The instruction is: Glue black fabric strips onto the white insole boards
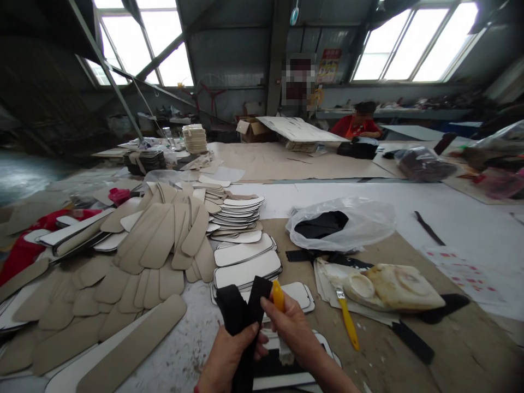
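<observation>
My left hand (pixel 225 352) is closed around several black fabric strips (pixel 232 311), their upper ends fanned apart. My right hand (pixel 298 330) grips a paintbrush (pixel 278 296) with a yellow handle pointing up and pale bristles down. Its thumb and fingertips also touch the top of one black strip. Under the hands, another black piece (pixel 266 367) lies on white rounded panels, partly hidden by my wrists. Just beyond, white dark-edged panels (pixel 248 268) lie in overlapping stacks.
Beige rounded panels (pixel 158 234) are heaped at left. To the right are a second yellow-handled brush (pixel 347 322), a stained plastic container (pixel 401 286) and a clear bag (pixel 368 218) with black pieces. Across the tables, a person in red (pixel 356 128) sits near a tilted board (pixel 301 129).
</observation>
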A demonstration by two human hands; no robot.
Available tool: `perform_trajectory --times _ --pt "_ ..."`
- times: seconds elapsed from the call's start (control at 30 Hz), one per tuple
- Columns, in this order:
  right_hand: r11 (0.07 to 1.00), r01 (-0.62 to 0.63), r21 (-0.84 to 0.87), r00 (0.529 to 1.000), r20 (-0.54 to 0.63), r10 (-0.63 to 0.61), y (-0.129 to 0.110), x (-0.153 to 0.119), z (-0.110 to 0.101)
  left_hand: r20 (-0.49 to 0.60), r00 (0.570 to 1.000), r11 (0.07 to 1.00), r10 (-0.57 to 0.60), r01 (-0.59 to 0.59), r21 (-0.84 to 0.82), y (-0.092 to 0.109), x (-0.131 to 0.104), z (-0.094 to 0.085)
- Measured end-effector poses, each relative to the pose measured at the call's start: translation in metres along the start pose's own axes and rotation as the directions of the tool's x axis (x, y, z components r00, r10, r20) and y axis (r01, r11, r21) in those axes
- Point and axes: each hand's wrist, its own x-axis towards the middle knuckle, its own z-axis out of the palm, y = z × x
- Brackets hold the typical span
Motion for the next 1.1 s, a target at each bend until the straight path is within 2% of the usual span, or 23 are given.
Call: perform_trajectory --times 0.1,0.17,0.27,0.33,0.4,0.47,0.5,0.57,0.67,0.7,0.83,0.9,1.0,1.1 --pt "0.991 -0.103 0.084 0.995 0.021 0.102 -0.005 0.002 -0.01 0.036 0.997 0.998 -0.068 0.067 0.019 -0.02 0.001 -0.001" --pt "0.978 -0.14 0.156 0.99 -0.009 0.143 -0.01 0.005 -0.012 0.034 0.995 0.995 -0.099 0.098 0.015 -0.029 0.001 0.0" --pt "0.962 -0.179 0.207 0.982 -0.027 0.188 -0.021 0.01 -0.018 0.068 0.991 0.993 -0.116 0.116 0.013 -0.034 -0.003 -0.002" --pt "0.972 -0.167 0.167 0.984 -0.033 0.175 -0.031 0.014 -0.032 0.07 0.991 0.993 -0.114 0.113 0.024 -0.031 -0.007 -0.01" --pt "0.99 -0.144 -0.005 0.989 -0.033 0.144 -0.04 0.019 -0.054 0.038 0.994 0.995 -0.101 0.101 0.014 -0.028 -0.011 -0.023" --pt "0.945 -0.117 -0.305 0.99 0.036 0.135 -0.046 0.024 -0.077 -0.053 0.994 0.996 -0.093 0.092 -0.017 -0.025 -0.01 -0.04" --pt "0.884 -0.085 -0.459 0.982 0.111 0.151 -0.045 0.027 -0.087 -0.111 0.99 0.996 -0.085 0.083 -0.025 -0.025 -0.006 -0.047" --pt "0.699 0.019 -0.715 0.945 0.242 0.222 -0.037 0.034 -0.096 -0.224 0.973 0.999 -0.048 0.049 0.0 -0.025 0.006 -0.061" --pt "0.376 0.164 -0.912 0.9 0.294 0.322 -0.011 0.046 -0.083 -0.325 0.945 0.993 0.037 0.002 0.119 -0.028 0.036 -0.073" --pt "0.32 0.199 -0.926 0.889 0.308 0.34 -0.001 0.052 -0.072 -0.344 0.938 0.988 0.048 0.006 0.154 -0.03 0.047 -0.075" --pt "0.351 0.279 -0.894 0.829 0.409 0.381 0.035 0.076 -0.026 -0.37 0.929 0.979 0.018 0.059 0.195 -0.036 0.084 -0.079" --pt "0.308 0.292 -0.905 0.822 0.402 0.402 0.049 0.086 -0.008 -0.373 0.928 0.977 -0.006 0.085 0.196 -0.039 0.095 -0.08" --pt "0.232 0.299 -0.926 0.826 0.372 0.423 0.066 0.096 0.007 -0.373 0.927 0.975 -0.031 0.11 0.192 -0.044 0.105 -0.081" --pt "0.186 0.296 -0.937 0.829 0.349 0.437 0.078 0.1 0.013 -0.374 0.926 0.97 -0.051 0.135 0.201 -0.048 0.109 -0.083"
